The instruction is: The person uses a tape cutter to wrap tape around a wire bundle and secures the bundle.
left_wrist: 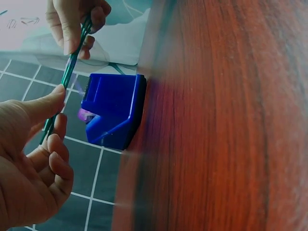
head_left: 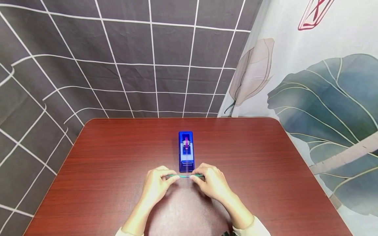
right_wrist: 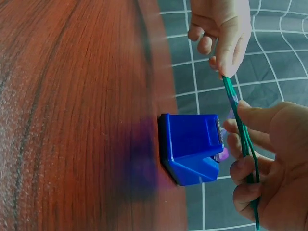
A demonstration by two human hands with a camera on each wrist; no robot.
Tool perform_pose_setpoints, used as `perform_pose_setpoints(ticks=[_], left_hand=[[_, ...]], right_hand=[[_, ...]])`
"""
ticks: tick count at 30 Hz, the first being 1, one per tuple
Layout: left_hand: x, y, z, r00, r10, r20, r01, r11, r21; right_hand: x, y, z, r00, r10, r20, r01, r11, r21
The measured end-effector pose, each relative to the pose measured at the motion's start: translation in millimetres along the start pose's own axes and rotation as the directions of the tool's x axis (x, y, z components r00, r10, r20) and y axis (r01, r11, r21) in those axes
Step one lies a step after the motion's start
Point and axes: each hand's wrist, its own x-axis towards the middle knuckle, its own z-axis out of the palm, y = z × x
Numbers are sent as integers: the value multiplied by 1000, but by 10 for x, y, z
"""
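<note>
Both hands hold a bundle of thin green wire-like strands [head_left: 184,176] level over the table, in front of a blue tape dispenser [head_left: 186,158]. My left hand [head_left: 156,183] pinches one end between thumb and fingers. The other end is gripped by my right hand [head_left: 213,183]; in the right wrist view the strands [right_wrist: 245,137] run down past its curled fingers. A clear strip of tape [head_left: 187,167] reaches from the dispenser's cutter to the middle of the bundle, where a purplish patch shows. Inside the dispenser sits a purple tape core [head_left: 186,141].
The reddish-brown wooden table [head_left: 118,150] has rounded far corners. Behind it and to the left hangs a dark grey cloth with a white grid [head_left: 171,42]. A pale curtain with large leaf prints [head_left: 333,91] hangs at the right.
</note>
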Motion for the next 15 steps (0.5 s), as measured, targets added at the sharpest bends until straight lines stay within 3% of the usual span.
perform_pose_setpoints(ticks=[9,15], left_hand=[[1,44,-24,997,-57,48,55,998,37],[11,79,-5,994,-65,88,62,997,39]], right_hand=[[2,0,-2,999,-12,43,13,1000,-28],[-6,-11,-21,999,-18,43,19,1000,-24]])
